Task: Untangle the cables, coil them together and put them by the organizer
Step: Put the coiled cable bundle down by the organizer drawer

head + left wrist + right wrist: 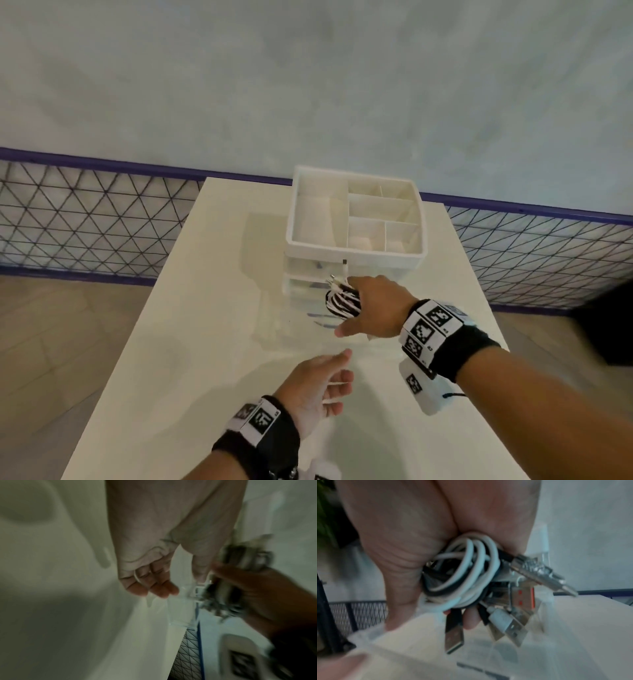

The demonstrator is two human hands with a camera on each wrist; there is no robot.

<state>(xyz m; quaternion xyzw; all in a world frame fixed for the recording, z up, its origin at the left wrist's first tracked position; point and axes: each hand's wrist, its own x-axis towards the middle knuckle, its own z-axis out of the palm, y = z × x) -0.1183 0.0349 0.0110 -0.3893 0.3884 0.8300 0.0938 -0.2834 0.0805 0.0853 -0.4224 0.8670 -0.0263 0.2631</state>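
Right hand (375, 306) outstretched, grip clamped on cable coil (342, 302); left hand (318, 387) slack, empty.

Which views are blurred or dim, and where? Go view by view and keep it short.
Head view: mostly sharp, evenly lit, the glossy table mirroring the organizer. Left wrist view: dim and greenish, the right hand and its cable bundle smeared by motion, the left hand softer but readable. Right wrist view: brightest on the coiled cables and their USB plugs, slightly soft, edges blurred.
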